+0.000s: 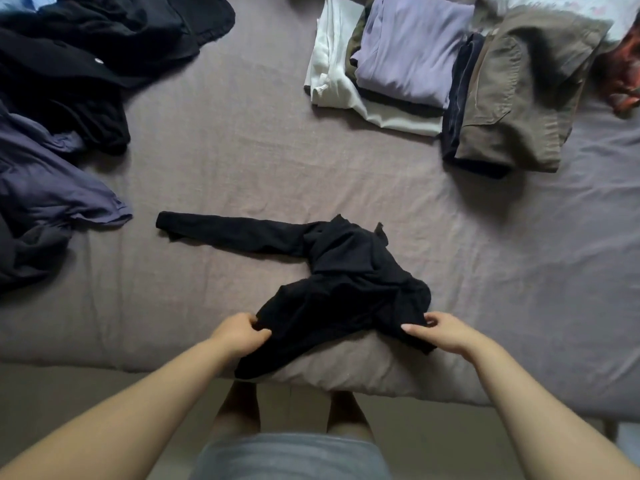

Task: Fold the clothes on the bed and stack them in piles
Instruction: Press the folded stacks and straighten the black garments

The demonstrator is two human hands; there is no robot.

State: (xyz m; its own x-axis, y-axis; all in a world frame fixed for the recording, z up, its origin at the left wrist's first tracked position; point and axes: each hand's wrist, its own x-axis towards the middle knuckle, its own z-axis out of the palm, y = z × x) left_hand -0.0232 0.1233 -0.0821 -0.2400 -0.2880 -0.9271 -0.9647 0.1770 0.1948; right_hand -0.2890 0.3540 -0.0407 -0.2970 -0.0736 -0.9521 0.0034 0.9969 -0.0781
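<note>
The left hand point(242, 332) pinches the near left corner of a black long-sleeved top point(346, 289), fingers curled into the cloth, and the right hand point(441, 332) grips the near right corner the same way, thumb over the hem. Between the 2 hands the hem sags toward the edge of the bed point(242, 161), part of it hanging just over the mattress side. The top lies crumpled rather than flat: its body is bunched in the middle, and 1 sleeve stretches out across the sheet to the left, while the other sleeve cannot be made out in the folds. This looks like the opening step for this garment, spreading it before any fold is made. The next move likely calls for both hands to pull the hem apart and toward the person to draw the body taut, then lay it down smooth so the sleeve can be turned in. Farther out, to the upper right, stand 2 piles of folded clothes, 1 topped by a lilac garment point(412, 46) and 1 by a brown garment point(519, 95), just beside each other. To the left, well apart from the top, lies a heap of unfolded dark clothes point(79, 64).
</note>
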